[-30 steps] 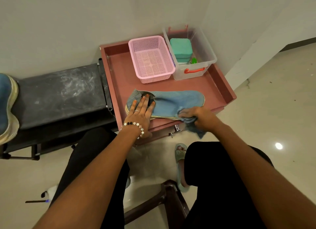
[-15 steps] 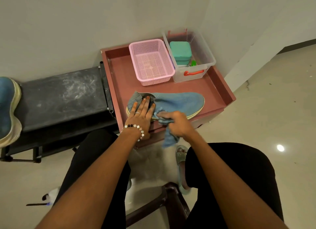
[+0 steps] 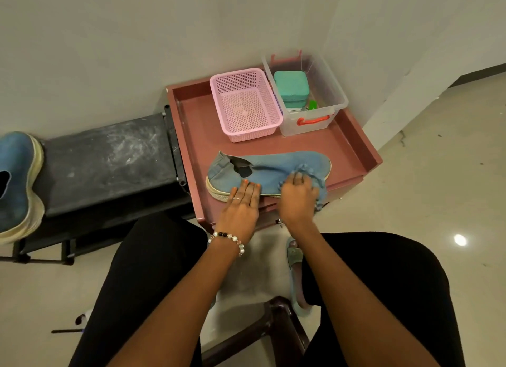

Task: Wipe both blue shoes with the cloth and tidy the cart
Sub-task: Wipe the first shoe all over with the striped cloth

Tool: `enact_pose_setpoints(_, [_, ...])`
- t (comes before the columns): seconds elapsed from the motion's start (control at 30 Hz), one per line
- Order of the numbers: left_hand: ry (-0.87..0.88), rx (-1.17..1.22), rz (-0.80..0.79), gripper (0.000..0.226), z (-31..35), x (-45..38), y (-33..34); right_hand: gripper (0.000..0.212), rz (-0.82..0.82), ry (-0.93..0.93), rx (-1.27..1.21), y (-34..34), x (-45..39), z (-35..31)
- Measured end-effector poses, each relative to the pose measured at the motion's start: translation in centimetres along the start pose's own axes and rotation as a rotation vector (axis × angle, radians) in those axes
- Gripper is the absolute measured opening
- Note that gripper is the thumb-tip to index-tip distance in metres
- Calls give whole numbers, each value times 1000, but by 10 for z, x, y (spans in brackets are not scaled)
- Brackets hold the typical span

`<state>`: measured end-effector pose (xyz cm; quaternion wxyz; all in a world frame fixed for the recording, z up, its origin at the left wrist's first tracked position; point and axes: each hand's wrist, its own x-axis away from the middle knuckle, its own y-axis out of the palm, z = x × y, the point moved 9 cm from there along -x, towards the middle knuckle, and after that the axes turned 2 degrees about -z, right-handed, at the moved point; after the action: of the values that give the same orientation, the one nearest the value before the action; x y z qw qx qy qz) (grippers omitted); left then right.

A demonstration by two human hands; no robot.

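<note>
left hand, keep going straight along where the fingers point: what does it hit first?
The left hand lies flat on the blue shoe, fingers aimed away from the person. Sliding on over the shoe, it would probably meet the pink basket first; depth is hard to judge.

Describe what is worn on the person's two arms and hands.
Both forearms are bare, with no sleeves in view. The left hand wears a thin silver-coloured ring and orange nail polish; its wrist carries a bracelet of white, clear and dark beads. The right hand shows no jewellery.
</note>
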<state>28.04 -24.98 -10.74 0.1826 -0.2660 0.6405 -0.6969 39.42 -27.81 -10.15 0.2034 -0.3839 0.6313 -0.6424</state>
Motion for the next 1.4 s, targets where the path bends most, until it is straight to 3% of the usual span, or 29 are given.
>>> enact_pose_setpoints(0.07, [-21, 42, -120, 57, 2, 0, 7, 52, -15, -111, 27, 4, 2, -29])
enact_pose_setpoints(0.13, [-34, 31, -115, 56, 1, 1, 7, 53, -67, -335, 2, 6, 1, -48])
enact_pose_setpoints(0.2, [-29, 30, -102, 58, 0, 0, 7, 59, -169, -533, -148, 3, -2, -39])
enact_pose_setpoints(0.27, [-42, 56, -93, 62, -1, 1, 3, 63, -214, -595, -186, -1, -14, -9])
enact_pose_setpoints(0.33, [-38, 67, -102, 64, 0, 0, 3, 58, -175, -489, -51, -7, -32, 30])
enact_pose_setpoints(0.4, [-41, 84, -106, 64, 0, 0, 3, 44, -5, -313, 71, -23, -40, 60])
enact_pose_setpoints(0.5, [-45, 108, -82, 62, -3, -2, 1, 30, 146, -153, 213, -32, -27, 45])
enact_pose_setpoints(0.6, [-32, 102, -56, 59, -4, -5, 0, 34, 53, -220, 116, -13, -12, 4])
enact_pose_setpoints(0.7, [-18, 57, -50, 54, -4, -4, -1, 55, -214, -446, -190, -4, -3, -15])
enact_pose_setpoints(0.77, [-6, 62, 15, 49, -6, -4, -8, 66, -322, -435, -393, -18, 2, -2])
enact_pose_setpoints(0.87, [44, 50, 73, 43, -5, -6, -16, 60, -197, -248, -670, -52, -1, 38])
enact_pose_setpoints(0.93, [80, 35, 107, 42, -7, -7, -18, 45, -4, -101, -758, -69, -7, 70])
enact_pose_setpoints(1.0, [91, -12, 141, 23, -8, -5, -29, 39, 201, 17, -777, -80, -13, 101])
enact_pose_setpoints(1.03, [96, -30, 153, 11, -7, -5, -32, 42, 257, 25, -806, -81, -16, 108])
enact_pose_setpoints(1.1, [101, -28, 134, 11, -9, -5, -32, 46, 301, -36, -790, -81, -21, 109])
enact_pose_setpoints(1.27, [35, -13, 42, 6, -24, -6, -20, 49, -22, -212, -420, -34, -28, 73])
enact_pose_setpoints(1.4, [12, 85, -32, 37, -23, -6, -17, 60, -89, -193, -184, -22, -29, 66])
